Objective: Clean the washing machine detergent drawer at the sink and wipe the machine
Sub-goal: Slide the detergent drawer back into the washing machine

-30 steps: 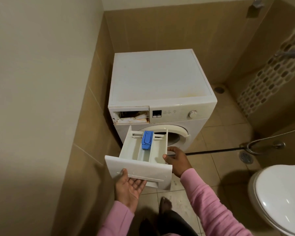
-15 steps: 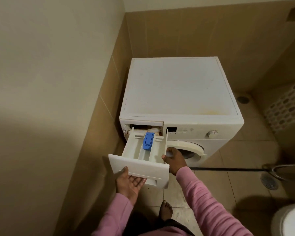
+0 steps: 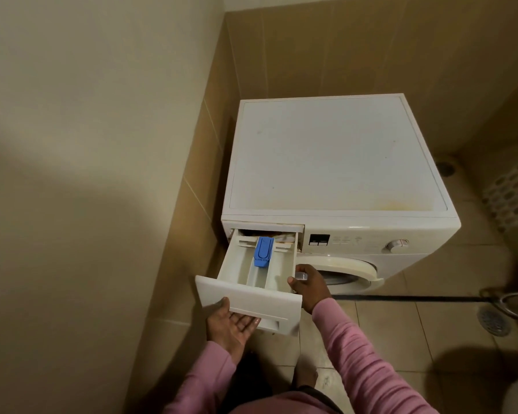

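Matt white plastic drawer; smooth, faintly glossy floor tiles

A white washing machine stands in a tan-tiled corner. Its detergent drawer juts far out of the slot at the machine's upper left, its back end at the slot's mouth. A blue insert sits in the middle compartment. A person in pink sleeves holds the drawer. The left grip, palm up with fingers straight, lies under the front panel. The right grip clasps the drawer's right wall, thumb on the rim. A round dial sits on the control panel.
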